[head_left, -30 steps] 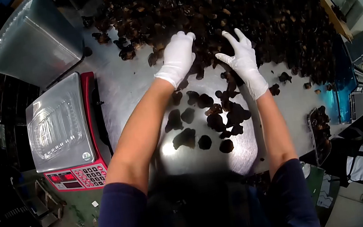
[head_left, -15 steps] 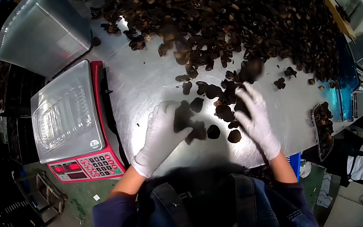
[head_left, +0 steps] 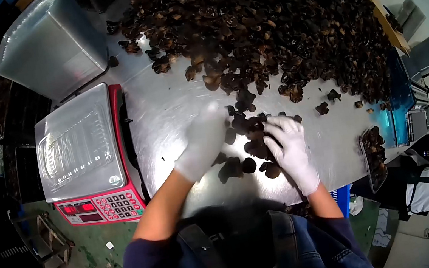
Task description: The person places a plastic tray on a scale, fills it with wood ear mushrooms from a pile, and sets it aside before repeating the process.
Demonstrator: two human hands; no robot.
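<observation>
A loose cluster of dark, thin, curled pieces that look like wood ear mushrooms [head_left: 254, 149] lies on the metal table [head_left: 159, 100] between my gloved hands. My left hand [head_left: 203, 142], smeared by motion, hovers at the left side of the cluster; whether its fingers hold anything is not visible. Against the cluster's right side, my right hand [head_left: 293, 152] has its fingers apart, with the fingertips at the mushrooms' edge and nothing gripped. Beyond both hands spreads a large heap of the same mushrooms [head_left: 264, 21].
At left stands a red digital scale [head_left: 101, 207] with a clear plastic tray [head_left: 79, 148] on its plate. Behind it is a stack of clear containers [head_left: 52, 53]. A filled tray [head_left: 375, 160] sits at the table's right edge, near a blue object [head_left: 399, 98].
My left hand has moved forward and to the right, toward the far side of the cluster. My right hand has shifted slightly left. Some mushrooms between them lie in different places.
</observation>
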